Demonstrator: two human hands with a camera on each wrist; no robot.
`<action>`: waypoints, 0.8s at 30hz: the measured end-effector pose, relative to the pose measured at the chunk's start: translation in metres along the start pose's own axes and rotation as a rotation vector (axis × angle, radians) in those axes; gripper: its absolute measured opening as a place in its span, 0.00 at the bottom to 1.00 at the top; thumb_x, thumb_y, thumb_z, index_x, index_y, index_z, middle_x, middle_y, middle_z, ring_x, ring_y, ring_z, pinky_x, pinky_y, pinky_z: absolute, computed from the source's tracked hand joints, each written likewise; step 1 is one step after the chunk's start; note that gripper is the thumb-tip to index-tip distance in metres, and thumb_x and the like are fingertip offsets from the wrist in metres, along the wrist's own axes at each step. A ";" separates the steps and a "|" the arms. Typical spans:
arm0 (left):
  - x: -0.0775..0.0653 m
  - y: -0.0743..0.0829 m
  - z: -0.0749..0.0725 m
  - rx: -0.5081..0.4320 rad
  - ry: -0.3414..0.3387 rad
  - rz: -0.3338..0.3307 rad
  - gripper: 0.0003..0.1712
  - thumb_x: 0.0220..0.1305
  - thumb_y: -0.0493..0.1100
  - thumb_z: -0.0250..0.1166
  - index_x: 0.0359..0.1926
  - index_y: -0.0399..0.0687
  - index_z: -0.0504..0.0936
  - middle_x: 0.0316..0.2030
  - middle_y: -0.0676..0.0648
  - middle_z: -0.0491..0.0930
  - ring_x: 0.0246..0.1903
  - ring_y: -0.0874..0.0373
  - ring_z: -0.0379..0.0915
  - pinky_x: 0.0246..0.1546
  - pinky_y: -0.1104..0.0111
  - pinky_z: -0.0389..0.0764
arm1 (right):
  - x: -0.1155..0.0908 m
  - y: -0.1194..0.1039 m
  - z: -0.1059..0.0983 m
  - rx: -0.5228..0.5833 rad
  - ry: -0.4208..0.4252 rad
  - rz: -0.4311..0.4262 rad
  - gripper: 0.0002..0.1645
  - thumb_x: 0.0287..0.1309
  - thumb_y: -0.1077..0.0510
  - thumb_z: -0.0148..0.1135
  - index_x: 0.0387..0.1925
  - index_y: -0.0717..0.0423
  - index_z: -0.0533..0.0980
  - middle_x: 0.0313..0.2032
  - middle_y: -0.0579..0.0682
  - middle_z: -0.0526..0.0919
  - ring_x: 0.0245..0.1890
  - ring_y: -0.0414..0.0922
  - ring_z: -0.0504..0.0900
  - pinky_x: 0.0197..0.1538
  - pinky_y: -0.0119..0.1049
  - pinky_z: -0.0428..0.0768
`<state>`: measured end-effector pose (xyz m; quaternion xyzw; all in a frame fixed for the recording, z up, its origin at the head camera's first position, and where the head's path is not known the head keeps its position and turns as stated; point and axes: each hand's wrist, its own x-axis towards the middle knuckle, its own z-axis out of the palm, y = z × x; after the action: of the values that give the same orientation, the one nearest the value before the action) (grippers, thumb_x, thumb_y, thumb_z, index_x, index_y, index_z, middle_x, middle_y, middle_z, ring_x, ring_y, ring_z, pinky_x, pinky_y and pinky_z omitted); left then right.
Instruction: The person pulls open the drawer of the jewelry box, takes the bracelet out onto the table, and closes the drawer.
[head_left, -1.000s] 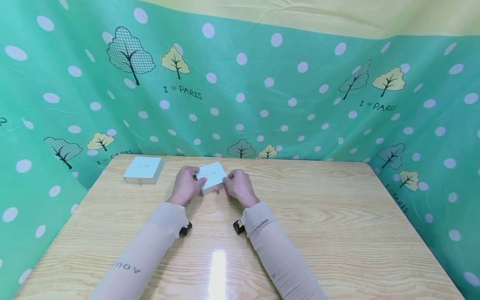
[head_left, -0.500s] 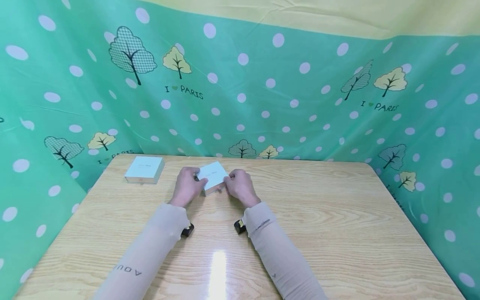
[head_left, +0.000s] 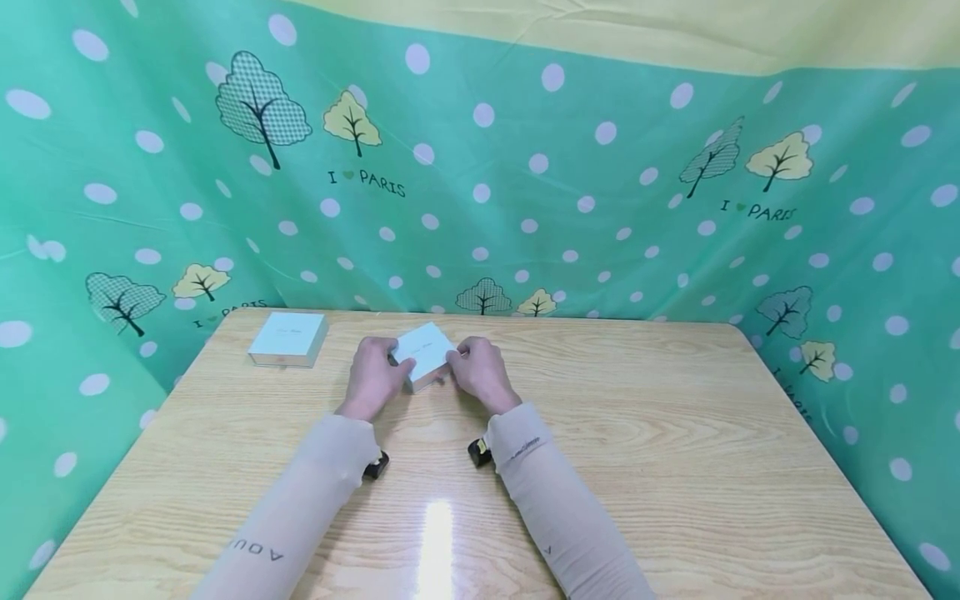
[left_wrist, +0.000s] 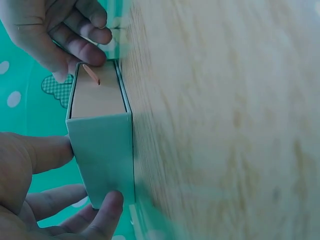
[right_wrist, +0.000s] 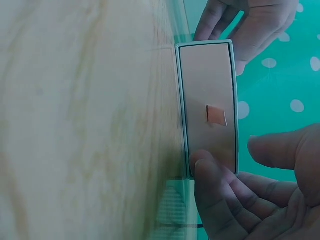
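Observation:
A pale blue drawer-style gift box (head_left: 423, 350) rests at an angle near the back of the table, between both hands. My left hand (head_left: 372, 377) grips its left side, thumb over the top face and fingers along the side wall. My right hand (head_left: 482, 372) holds the front right corner. In the right wrist view, a right fingertip (right_wrist: 202, 167) lies against the pinkish drawer front (right_wrist: 207, 80). From that front sticks out a small orange ribbon tab (right_wrist: 216, 115). The drawer front sits level with the sleeve's edge, and the box's inside is hidden.
A second matching box (head_left: 288, 339) stands at the back left of the wooden table (head_left: 660, 450). A green dotted curtain (head_left: 525, 208) with printed trees hangs behind the table and along its sides. Black wrist cameras (head_left: 480, 452) sit low by the sleeves.
The box between the hands has turned very slightly counterclockwise, its front corner shifting a little right. Both hands keep nearly the same places and the second box has not moved.

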<state>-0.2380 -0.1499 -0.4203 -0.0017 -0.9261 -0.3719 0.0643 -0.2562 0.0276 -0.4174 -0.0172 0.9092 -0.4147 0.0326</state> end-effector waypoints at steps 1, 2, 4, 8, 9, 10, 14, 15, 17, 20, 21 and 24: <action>0.000 0.000 0.000 0.001 0.001 0.002 0.27 0.61 0.41 0.65 0.56 0.25 0.73 0.54 0.31 0.69 0.58 0.39 0.64 0.60 0.48 0.65 | 0.000 0.000 0.000 0.001 0.001 0.001 0.18 0.63 0.50 0.57 0.45 0.60 0.79 0.34 0.51 0.80 0.30 0.44 0.76 0.32 0.35 0.76; 0.000 0.000 0.001 0.003 0.003 0.001 0.28 0.61 0.41 0.65 0.56 0.25 0.73 0.54 0.30 0.69 0.59 0.39 0.63 0.61 0.48 0.65 | 0.000 0.000 0.000 0.005 -0.001 0.004 0.19 0.63 0.49 0.57 0.46 0.60 0.79 0.34 0.51 0.80 0.30 0.44 0.76 0.32 0.35 0.76; -0.001 0.000 0.001 0.001 0.004 -0.006 0.29 0.61 0.41 0.65 0.57 0.25 0.72 0.55 0.30 0.69 0.59 0.39 0.62 0.61 0.49 0.64 | 0.001 0.000 -0.001 0.018 -0.008 0.007 0.19 0.64 0.49 0.57 0.46 0.60 0.78 0.32 0.51 0.80 0.29 0.44 0.77 0.31 0.35 0.76; -0.002 0.000 0.001 -0.005 0.004 -0.025 0.31 0.62 0.41 0.65 0.59 0.24 0.70 0.57 0.29 0.67 0.61 0.37 0.60 0.62 0.48 0.63 | 0.002 0.001 0.000 0.027 -0.013 -0.002 0.20 0.64 0.48 0.56 0.45 0.60 0.78 0.27 0.50 0.79 0.25 0.44 0.76 0.28 0.35 0.75; -0.002 0.000 0.001 -0.007 0.002 -0.030 0.31 0.62 0.41 0.65 0.59 0.24 0.69 0.57 0.29 0.67 0.61 0.37 0.60 0.62 0.49 0.63 | 0.002 0.002 0.000 0.022 -0.010 -0.006 0.20 0.65 0.48 0.55 0.44 0.60 0.78 0.27 0.50 0.79 0.25 0.43 0.76 0.28 0.35 0.75; -0.002 0.000 0.001 -0.009 0.003 -0.033 0.31 0.62 0.41 0.65 0.60 0.24 0.69 0.57 0.29 0.67 0.61 0.37 0.60 0.62 0.49 0.63 | 0.002 0.002 0.000 0.018 -0.007 -0.010 0.20 0.65 0.48 0.55 0.44 0.60 0.78 0.28 0.49 0.79 0.26 0.44 0.76 0.28 0.35 0.75; -0.002 0.000 0.001 -0.018 0.013 -0.032 0.31 0.61 0.41 0.65 0.59 0.24 0.70 0.56 0.29 0.68 0.60 0.37 0.61 0.62 0.49 0.63 | 0.002 0.002 0.001 0.000 0.005 -0.010 0.20 0.65 0.47 0.55 0.45 0.59 0.78 0.33 0.50 0.79 0.30 0.44 0.76 0.31 0.35 0.76; -0.002 0.000 0.001 -0.020 0.015 -0.032 0.30 0.61 0.40 0.66 0.59 0.24 0.70 0.56 0.29 0.68 0.60 0.37 0.61 0.62 0.49 0.63 | 0.002 0.001 0.002 0.000 0.005 -0.007 0.21 0.65 0.46 0.55 0.46 0.59 0.78 0.34 0.51 0.80 0.31 0.44 0.77 0.32 0.36 0.76; -0.003 0.000 0.001 -0.026 0.018 -0.034 0.30 0.60 0.40 0.66 0.58 0.24 0.71 0.55 0.29 0.69 0.60 0.38 0.62 0.62 0.49 0.63 | 0.002 0.001 0.002 -0.001 0.003 0.000 0.22 0.65 0.46 0.55 0.48 0.59 0.78 0.37 0.52 0.80 0.32 0.45 0.77 0.34 0.36 0.77; -0.003 -0.001 0.000 -0.039 0.013 -0.057 0.31 0.60 0.41 0.66 0.59 0.25 0.71 0.56 0.30 0.69 0.60 0.38 0.61 0.62 0.50 0.63 | 0.001 0.001 0.001 0.003 -0.005 0.006 0.23 0.65 0.46 0.55 0.50 0.60 0.77 0.39 0.52 0.81 0.34 0.44 0.77 0.37 0.37 0.77; -0.003 -0.001 0.000 -0.042 0.010 -0.066 0.31 0.60 0.41 0.66 0.59 0.25 0.71 0.56 0.30 0.68 0.60 0.38 0.61 0.62 0.50 0.63 | 0.001 0.000 0.001 0.005 -0.008 0.006 0.24 0.65 0.46 0.55 0.51 0.60 0.77 0.39 0.53 0.81 0.34 0.44 0.77 0.37 0.37 0.78; -0.003 -0.002 0.000 -0.053 0.006 -0.088 0.31 0.60 0.41 0.66 0.60 0.26 0.70 0.57 0.30 0.67 0.61 0.37 0.61 0.63 0.50 0.63 | 0.001 0.000 0.000 0.013 -0.015 0.001 0.24 0.65 0.46 0.55 0.52 0.61 0.76 0.39 0.53 0.81 0.34 0.44 0.78 0.37 0.37 0.78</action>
<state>-0.2347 -0.1508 -0.4219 0.0387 -0.9149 -0.3987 0.0507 -0.2571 0.0280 -0.4173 -0.0198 0.9063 -0.4203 0.0398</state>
